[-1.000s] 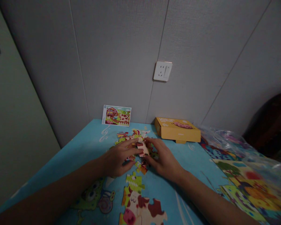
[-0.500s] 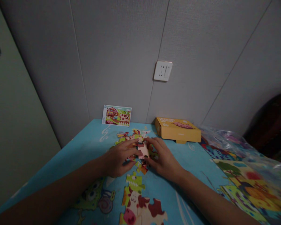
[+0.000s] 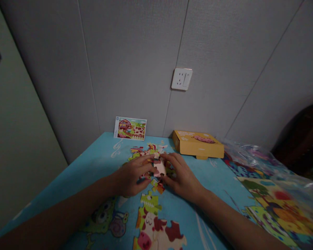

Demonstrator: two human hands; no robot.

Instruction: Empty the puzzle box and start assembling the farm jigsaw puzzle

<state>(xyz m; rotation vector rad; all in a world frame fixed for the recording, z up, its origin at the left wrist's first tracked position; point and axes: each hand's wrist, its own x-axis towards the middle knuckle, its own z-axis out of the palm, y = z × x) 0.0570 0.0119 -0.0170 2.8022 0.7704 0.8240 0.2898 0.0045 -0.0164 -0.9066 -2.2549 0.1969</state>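
Observation:
A cream jigsaw piece with brown patches (image 3: 160, 168) is between my two hands, above a pile of loose jigsaw pieces (image 3: 146, 151). My left hand (image 3: 134, 176) grips its left side with bent fingers. From the other side, the fingertips and thumb of my right hand (image 3: 182, 180) hold the right edge. Some of the pile is hidden behind my hands. Closer to me lies a joined section of jigsaw with a cow's head (image 3: 151, 227), and a green piece with a white fence (image 3: 149, 201) is attached above it.
A farm picture card (image 3: 130, 128) leans against the wall at the back. To its right sits a yellow box (image 3: 199, 144). Printed sheets (image 3: 276, 205) and clear plastic wrap (image 3: 261, 158) lie on the right of the blue patterned tabletop (image 3: 86, 163).

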